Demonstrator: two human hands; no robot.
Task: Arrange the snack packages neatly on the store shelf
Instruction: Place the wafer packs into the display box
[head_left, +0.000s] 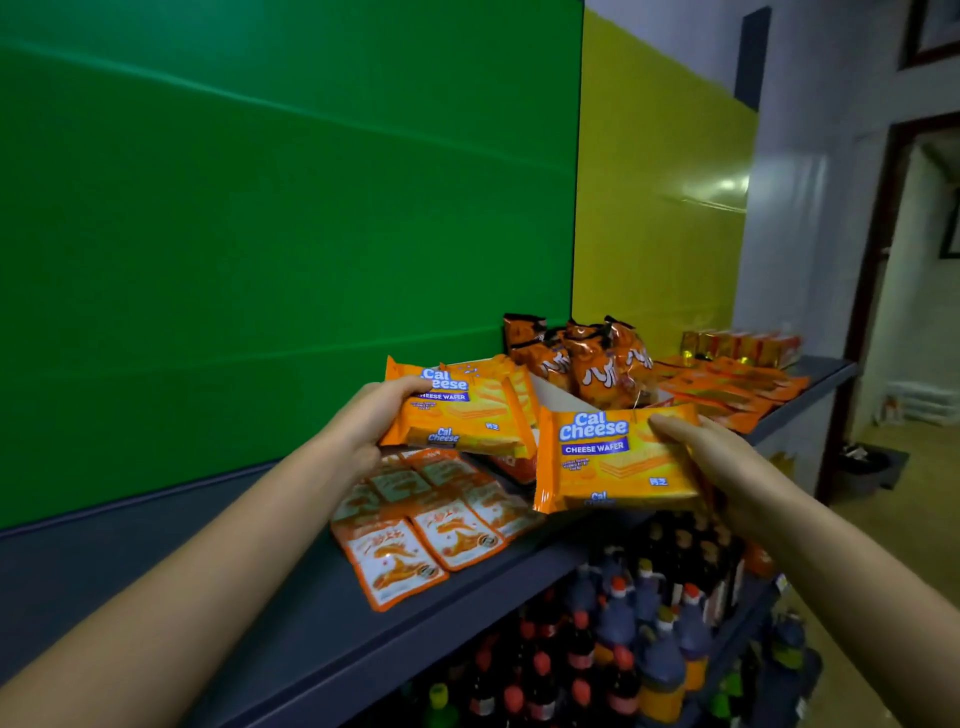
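My left hand (374, 415) and right hand (727, 462) each clasp one wafer pack (457, 410) (618, 457), long axes level, above the shelf (311, 613).

I see two bare forearms, sleeveless up to the frame edge; left hand (371, 415) and right hand (727, 462) wear no gloves, rings or watch.

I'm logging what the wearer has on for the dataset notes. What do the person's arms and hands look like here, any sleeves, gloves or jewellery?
Both forearms are bare as far as the picture shows, with no sleeve in view. The left hand and the right hand wear no gloves. No watch, bracelet or ring shows on the visible sides of the wrists and fingers; the undersides are hidden.
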